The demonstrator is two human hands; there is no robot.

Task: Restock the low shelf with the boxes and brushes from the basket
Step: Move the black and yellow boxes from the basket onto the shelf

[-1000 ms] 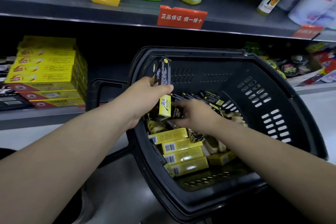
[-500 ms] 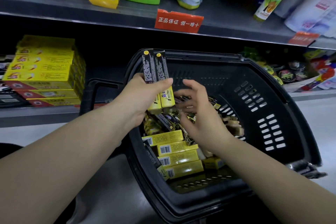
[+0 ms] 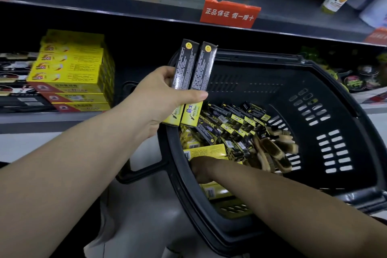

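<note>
Gripping two slim boxes (image 3: 192,81), left hand (image 3: 159,100) over basket (image 3: 314,81); right hand (image 3: 204,168) buried among boxes, grip unclear

- Grey upper shelf (image 3: 88,0) runs across the far side, a red tag (image 3: 230,13) on its edge.
- Pale floor (image 3: 144,216) near.
- Dim light under it.

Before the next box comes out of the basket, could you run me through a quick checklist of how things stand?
1. Left hand grips the two black-and-yellow boxes firmly, side by side: ok.
2. Right hand is down among the yellow boxes: ok; whether it has closed on one: cannot tell.
3. Basket holds more boxes and the brushes: ok.
4. Free space on the low shelf beside the stacked yellow cartons: ok.
5. Basket standing steady: cannot tell.
</note>
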